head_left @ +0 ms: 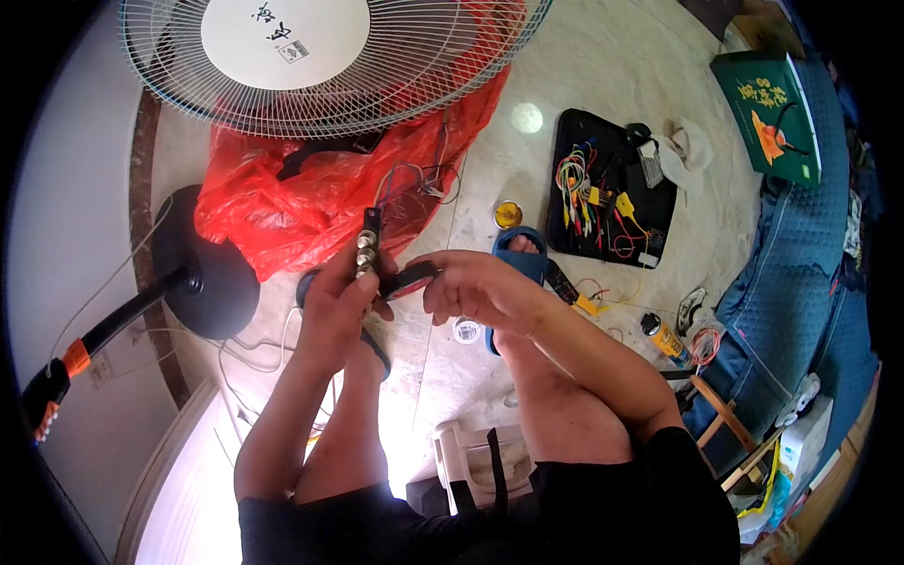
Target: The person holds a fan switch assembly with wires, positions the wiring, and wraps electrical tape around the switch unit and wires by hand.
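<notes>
My left hand [337, 299] is closed around a black switch strip [368, 247] with several round silver buttons in a row. Thin wires [405, 172] run from the strip's far end over a red plastic bag [282, 212]. My right hand [476, 287] pinches a black ring that looks like a roll of electrical tape [411, 280], right beside the strip. The left fingertips are close to the roll; whether tape runs between the two cannot be made out.
A fan head [282, 47] with a wire guard lies at the top, its round base [212, 273] at left. On the right are a black tray [603, 247] of coloured leads, a yellow-black can [665, 339], a green box [770, 118] and a blue quilted sofa [782, 273].
</notes>
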### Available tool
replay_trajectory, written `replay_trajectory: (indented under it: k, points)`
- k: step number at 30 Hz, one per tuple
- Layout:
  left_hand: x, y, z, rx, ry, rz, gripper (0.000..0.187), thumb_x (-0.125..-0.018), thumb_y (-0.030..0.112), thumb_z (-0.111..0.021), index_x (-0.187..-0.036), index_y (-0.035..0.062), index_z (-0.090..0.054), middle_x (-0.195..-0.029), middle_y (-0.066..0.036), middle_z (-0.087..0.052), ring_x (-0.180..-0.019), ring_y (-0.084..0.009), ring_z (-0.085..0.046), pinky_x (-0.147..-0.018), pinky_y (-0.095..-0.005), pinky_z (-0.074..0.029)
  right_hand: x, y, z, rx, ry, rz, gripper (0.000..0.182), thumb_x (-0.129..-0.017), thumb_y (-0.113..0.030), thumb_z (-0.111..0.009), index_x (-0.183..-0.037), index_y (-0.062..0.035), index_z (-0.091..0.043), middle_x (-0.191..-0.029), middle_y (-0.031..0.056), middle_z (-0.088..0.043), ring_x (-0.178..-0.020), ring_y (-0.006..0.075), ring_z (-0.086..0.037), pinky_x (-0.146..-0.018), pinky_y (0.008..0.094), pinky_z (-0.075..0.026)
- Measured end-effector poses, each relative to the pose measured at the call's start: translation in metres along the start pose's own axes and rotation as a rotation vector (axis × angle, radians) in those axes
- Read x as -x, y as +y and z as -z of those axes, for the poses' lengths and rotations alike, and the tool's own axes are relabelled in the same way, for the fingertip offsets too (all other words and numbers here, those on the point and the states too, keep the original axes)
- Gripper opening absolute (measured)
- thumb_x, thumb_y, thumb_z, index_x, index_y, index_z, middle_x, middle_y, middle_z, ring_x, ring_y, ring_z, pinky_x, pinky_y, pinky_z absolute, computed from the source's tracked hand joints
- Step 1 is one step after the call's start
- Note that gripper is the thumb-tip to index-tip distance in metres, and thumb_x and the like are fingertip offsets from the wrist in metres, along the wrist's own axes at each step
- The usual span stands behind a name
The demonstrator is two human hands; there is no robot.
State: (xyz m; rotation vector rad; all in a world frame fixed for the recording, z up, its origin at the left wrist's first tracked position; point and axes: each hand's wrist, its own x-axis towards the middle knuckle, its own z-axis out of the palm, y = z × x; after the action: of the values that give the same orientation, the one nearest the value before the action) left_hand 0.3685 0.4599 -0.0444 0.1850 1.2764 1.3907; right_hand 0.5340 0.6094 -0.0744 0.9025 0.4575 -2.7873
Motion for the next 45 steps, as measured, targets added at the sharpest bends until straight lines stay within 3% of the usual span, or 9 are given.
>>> replay_trajectory:
  k: [3, 6, 9, 15, 21, 27, 33, 45]
  points:
    - [-0.001, -0.002, 0.002, 0.034, 0.007, 0.001, 0.044, -0.093, 0.025, -0.059, -0.129, 0.0009, -0.049, -0.110, -0.007, -0.058, -0.097, -0.0148, -0.060, -0.071, -0.0279, -0.054, 0.001, 0.005, 0.005, 0.335, -0.009, 0.179, 0.032, -0.090, -0.012, -0.064, -0.119, 0.0018, -0.061, -0.084, 0.0087, -0.064, -0.074, 0.0148, -0.059, -0.073, 0.0278, -0.047]
    - [-0.001, -0.003, 0.004, 0.033, -0.001, 0.010, 0.045, -0.094, 0.025, -0.058, -0.130, 0.0011, -0.047, -0.113, -0.007, -0.057, -0.100, -0.0164, -0.061, -0.075, -0.0300, -0.056, 0.005, 0.001, 0.003, 0.701, 0.152, 0.246, 0.032, -0.080, -0.001, -0.070, -0.112, -0.0010, -0.065, -0.089, 0.0042, -0.064, -0.083, 0.0109, -0.058, -0.076, 0.0247, -0.045]
    - [-0.001, -0.004, 0.005, 0.026, -0.041, 0.030, 0.047, -0.094, 0.024, -0.058, -0.133, 0.0013, -0.045, -0.115, -0.008, -0.057, -0.105, -0.0183, -0.061, -0.079, -0.0317, -0.056, 0.002, 0.004, 0.002, 0.847, 0.108, 0.718, 0.024, -0.079, -0.011, -0.075, -0.102, -0.0058, -0.070, -0.086, 0.0019, -0.063, -0.083, 0.0134, -0.058, -0.073, 0.0280, -0.046]
    - [-0.001, -0.003, 0.001, 0.034, -0.026, 0.014, 0.053, -0.094, 0.023, -0.058, -0.139, 0.0017, -0.040, -0.116, -0.010, -0.057, -0.110, -0.0218, -0.060, -0.083, -0.0339, -0.056, 0.010, -0.009, -0.010, 1.218, 0.106, 0.782, 0.027, -0.075, -0.012, -0.076, -0.102, -0.0083, -0.070, -0.092, 0.0051, -0.061, -0.090, 0.0201, -0.052, -0.080, 0.0321, -0.043]
    - [0.000, -0.004, 0.001, 0.025, -0.075, 0.021, 0.054, -0.093, 0.022, -0.059, -0.139, 0.0013, -0.040, -0.114, -0.010, -0.057, -0.108, -0.0216, -0.060, -0.083, -0.0341, -0.057, 0.009, -0.004, -0.011, 1.146, 0.103, 0.725, 0.029, -0.076, -0.013, -0.076, -0.104, -0.0102, -0.070, -0.092, 0.0048, -0.061, -0.091, 0.0213, -0.052, -0.080, 0.0333, -0.043]
    - [0.000, -0.003, 0.002, 0.002, -0.123, 0.001, 0.058, -0.091, 0.021, -0.061, -0.140, -0.0002, -0.038, -0.112, -0.011, -0.057, -0.103, -0.0201, -0.060, -0.082, -0.0336, -0.057, 0.009, -0.004, -0.013, 1.181, 0.119, 0.773, 0.029, -0.071, -0.002, -0.077, -0.100, -0.0060, -0.071, -0.089, 0.0035, -0.065, -0.087, 0.0186, -0.057, -0.078, 0.0312, -0.043]
    - [0.004, -0.001, -0.005, -0.030, -0.198, -0.034, 0.065, -0.089, 0.019, -0.063, -0.143, -0.0022, -0.033, -0.110, -0.011, -0.055, -0.100, -0.0179, -0.056, -0.081, -0.0321, -0.055, 0.006, -0.008, -0.004, 1.195, 0.124, 0.876, 0.033, -0.070, -0.006, -0.080, -0.102, -0.0101, -0.071, -0.099, 0.0035, -0.067, -0.091, 0.0217, -0.057, -0.080, 0.0338, -0.045]
    - [0.008, 0.003, 0.001, -0.051, -0.182, -0.062, 0.069, -0.088, 0.013, -0.063, -0.146, -0.0031, -0.029, -0.114, -0.012, -0.055, -0.101, -0.0172, -0.055, -0.082, -0.0296, -0.051, 0.016, -0.015, -0.020, 1.025, 0.122, 0.791, 0.038, -0.072, -0.011, -0.082, -0.108, -0.0075, -0.069, -0.102, 0.0071, -0.067, -0.095, 0.0213, -0.061, -0.081, 0.0306, -0.049]
